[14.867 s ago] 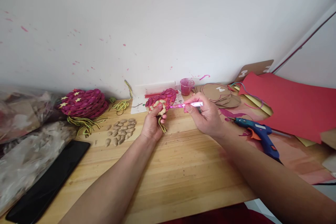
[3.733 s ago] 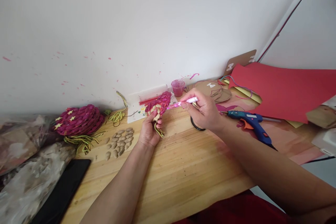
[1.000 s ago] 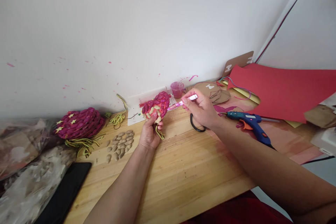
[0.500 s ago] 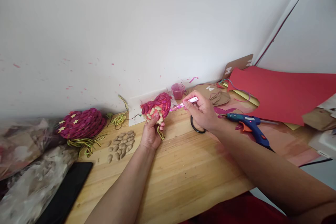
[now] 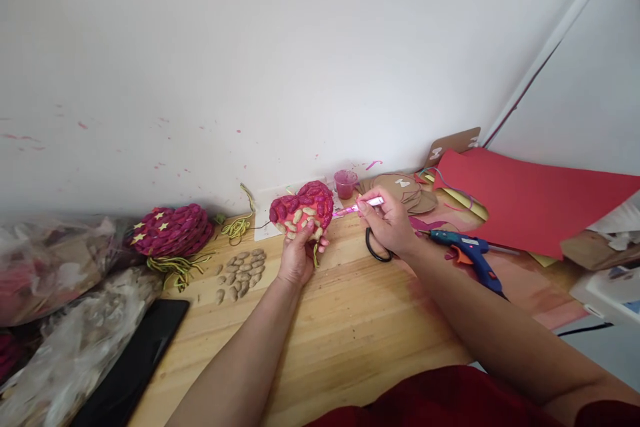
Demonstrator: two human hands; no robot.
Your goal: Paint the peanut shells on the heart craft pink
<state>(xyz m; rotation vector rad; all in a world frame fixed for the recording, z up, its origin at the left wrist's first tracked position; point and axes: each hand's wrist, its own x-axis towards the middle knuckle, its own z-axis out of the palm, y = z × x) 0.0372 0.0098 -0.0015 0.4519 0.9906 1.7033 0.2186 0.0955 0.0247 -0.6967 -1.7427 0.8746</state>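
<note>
My left hand (image 5: 299, 255) grips a red heart-shaped piece (image 5: 320, 201) by its lower edge, thumb on the front. Peanut shells cover the heart, magenta along the top and plain tan lower down. Between the fingers and thumb of my right hand (image 5: 387, 219) is a white-handled brush (image 5: 374, 201), its pink-stained end beside the heart's right edge. Behind the brush stands a clear cup (image 5: 345, 183) with pink paint. Several plain peanuts (image 5: 242, 271) lie on the table left of my left hand.
Magenta star-dotted pieces (image 5: 173, 230) are stacked at left, near green yarn (image 5: 237, 227), plastic bags (image 5: 85, 340) and a black tablet-like slab (image 5: 137, 360). At right are black-handled scissors (image 5: 377, 252), a blue glue gun (image 5: 475, 257), cardboard shapes (image 5: 413, 197) and red sheets (image 5: 530, 203).
The view has shifted, so the things appear slightly further right. The heart faces the camera more fully, showing more of its front. Both hands keep their holds.
</note>
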